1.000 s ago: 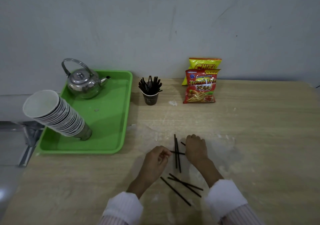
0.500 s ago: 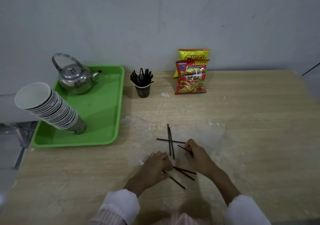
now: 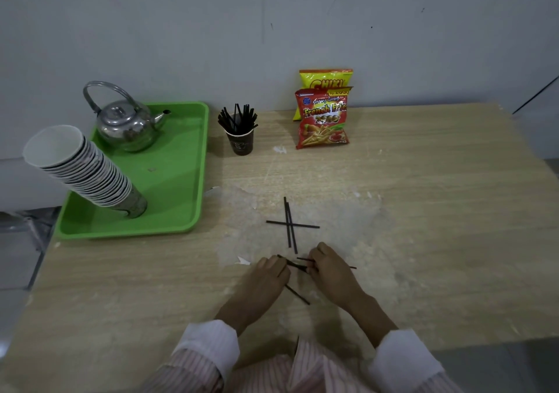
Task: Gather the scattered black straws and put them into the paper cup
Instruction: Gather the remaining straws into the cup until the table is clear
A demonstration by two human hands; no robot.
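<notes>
A dark paper cup [image 3: 241, 144] stands at the back of the table with several black straws sticking out of it. Three loose straws [image 3: 291, 225] lie crossed in the middle of the table. Just below them my left hand [image 3: 262, 280] and my right hand [image 3: 331, 268] are close together, fingers pinched on a few black straws [image 3: 298, 266] that run between them. One end pokes out to the right of my right hand. Another straw [image 3: 297, 294] lies slanted on the table under my left hand's fingers.
A green tray [image 3: 184, 211] at the left holds a steel kettle [image 3: 128, 122] and a leaning stack of paper cups [image 3: 81, 168]. Two snack bags [image 3: 323, 117] stand against the wall. The table's near edge lies just in front of my sleeves.
My hands have drawn back from the crossed straws toward me and come together. The slanted straws near my wrists are now pinched between both hands.
</notes>
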